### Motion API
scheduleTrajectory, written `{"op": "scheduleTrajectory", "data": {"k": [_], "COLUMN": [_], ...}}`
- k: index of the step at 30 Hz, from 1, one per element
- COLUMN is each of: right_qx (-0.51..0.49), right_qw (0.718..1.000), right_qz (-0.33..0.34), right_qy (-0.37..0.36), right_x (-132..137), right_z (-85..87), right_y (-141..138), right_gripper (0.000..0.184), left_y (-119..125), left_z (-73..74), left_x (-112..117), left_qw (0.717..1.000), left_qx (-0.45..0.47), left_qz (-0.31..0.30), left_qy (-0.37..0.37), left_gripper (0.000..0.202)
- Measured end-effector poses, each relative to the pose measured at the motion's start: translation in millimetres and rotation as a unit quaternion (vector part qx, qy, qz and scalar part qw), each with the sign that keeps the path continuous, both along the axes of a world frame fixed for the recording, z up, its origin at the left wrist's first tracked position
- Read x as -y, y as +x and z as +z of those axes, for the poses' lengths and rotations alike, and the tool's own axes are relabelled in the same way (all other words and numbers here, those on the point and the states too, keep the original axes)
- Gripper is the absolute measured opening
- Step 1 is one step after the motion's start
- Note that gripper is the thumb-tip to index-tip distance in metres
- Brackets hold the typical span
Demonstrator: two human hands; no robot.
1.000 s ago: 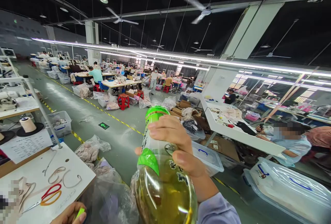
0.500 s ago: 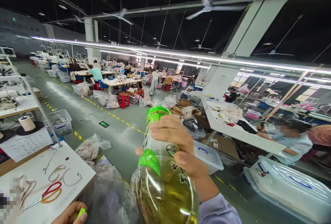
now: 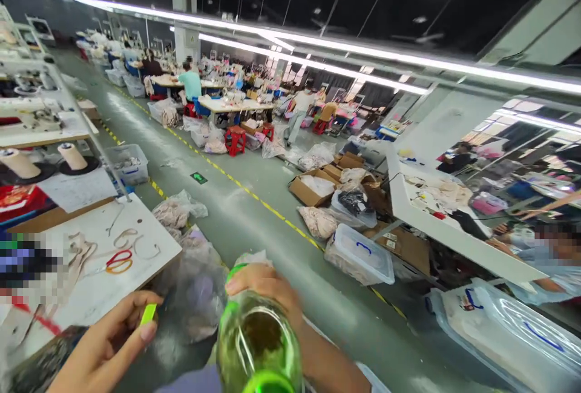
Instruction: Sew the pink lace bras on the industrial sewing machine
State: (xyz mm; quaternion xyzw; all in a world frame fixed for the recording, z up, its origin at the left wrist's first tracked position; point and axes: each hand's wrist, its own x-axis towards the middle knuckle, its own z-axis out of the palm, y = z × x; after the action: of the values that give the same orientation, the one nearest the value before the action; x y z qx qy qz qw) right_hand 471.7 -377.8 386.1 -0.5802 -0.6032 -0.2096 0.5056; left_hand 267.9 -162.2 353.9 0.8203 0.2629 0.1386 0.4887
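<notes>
In my right hand (image 3: 267,287) is a clear plastic drink bottle (image 3: 252,338) with yellowish-green liquid and green label parts. The fingers wrap round its lower body, and its green neck tilts toward me at the bottom edge. My left hand (image 3: 122,332) pinches a small bright green bottle cap (image 3: 148,314) between thumb and fingertips, apart from the bottle. Beyond the left hand, scissors (image 3: 119,261) with red and orange handles lie on a white tabletop (image 3: 154,232) among cloth strips.
Plastic bags of fabric (image 3: 195,296) lie on the floor beside the tabletop. Thread cones (image 3: 71,155) stand at left. Lidded plastic bins (image 3: 358,254) and cardboard boxes (image 3: 313,187) line the right. A person in light blue (image 3: 554,266) sits at a white table (image 3: 458,235); others work farther back.
The view has tipped downward. My right hand has lowered the bottle from a raised tilt, its neck now showing near me. My left hand with the cap has come up further into view.
</notes>
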Motion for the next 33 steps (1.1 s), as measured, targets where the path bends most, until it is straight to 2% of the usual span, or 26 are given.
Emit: {"op": "scheduleTrajectory", "data": {"k": [2, 3, 5, 8, 9, 11, 14, 19, 21, 24, 27, 30, 33], "right_qx": [-0.116, -0.159, -0.203, -0.215, -0.222, -0.235, -0.222, -0.206, -0.228, -0.258, -0.276, -0.288, -0.298], "right_qw": [0.991, 0.984, 0.969, 0.955, 0.952, 0.946, 0.943, 0.934, 0.924, 0.905, 0.896, 0.886, 0.859], "right_qz": [0.048, 0.045, -0.005, -0.047, -0.049, -0.038, -0.008, 0.034, 0.051, 0.075, 0.088, 0.13, 0.18], "right_qy": [-0.038, -0.07, -0.14, -0.197, -0.205, -0.218, -0.247, -0.289, -0.304, -0.329, -0.335, -0.34, -0.374], "right_x": [-13.2, -19.1, -28.2, -34.6, -35.0, -33.2, -27.1, -21.1, -21.7, -22.9, -24.7, -28.7, -34.9], "right_z": [-32.6, -52.1, -95.9, -157.3, -172.1, -191.3, -203.5, -224.3, -233.5, -243.6, -249.9, -250.0, -241.6], "right_y": [-14.8, -22.6, -38.4, -58.0, -62.4, -67.9, -71.4, -75.5, -79.0, -88.0, -95.5, -94.6, -88.9], "right_gripper": [0.045, 0.047, 0.057, 0.068, 0.07, 0.072, 0.068, 0.062, 0.06, 0.06, 0.06, 0.052, 0.05], "left_y": [-2.9, -2.2, 2.7, 13.5, 15.9, 17.0, 9.8, -6.5, -9.1, -11.8, -17.3, -23.4, -25.9], "left_z": [11.8, 16.8, 21.7, 13.6, 8.2, -1.9, -7.6, -1.4, -5.0, -18.5, -27.5, -20.6, -8.2], "left_x": [5.4, 9.7, 21.0, 36.5, 39.2, 39.7, 33.2, 24.1, 22.4, 23.1, 22.4, 17.1, 14.6], "left_qw": [0.999, 0.997, 0.987, 0.962, 0.955, 0.941, 0.914, 0.849, 0.852, 0.881, 0.891, 0.875, 0.874], "left_qx": [0.008, 0.008, -0.01, -0.057, -0.075, -0.11, -0.148, -0.153, -0.17, -0.196, -0.158, -0.099, -0.083], "left_qz": [-0.03, -0.059, -0.129, -0.194, -0.198, -0.195, -0.23, -0.365, -0.362, -0.302, -0.295, -0.341, -0.342], "left_qy": [0.019, 0.041, 0.094, 0.181, 0.207, 0.254, 0.3, 0.349, 0.337, 0.309, 0.308, 0.329, 0.334], "left_gripper": [0.054, 0.049, 0.038, 0.033, 0.033, 0.032, 0.025, 0.014, 0.02, 0.035, 0.031, 0.01, 0.02]}}
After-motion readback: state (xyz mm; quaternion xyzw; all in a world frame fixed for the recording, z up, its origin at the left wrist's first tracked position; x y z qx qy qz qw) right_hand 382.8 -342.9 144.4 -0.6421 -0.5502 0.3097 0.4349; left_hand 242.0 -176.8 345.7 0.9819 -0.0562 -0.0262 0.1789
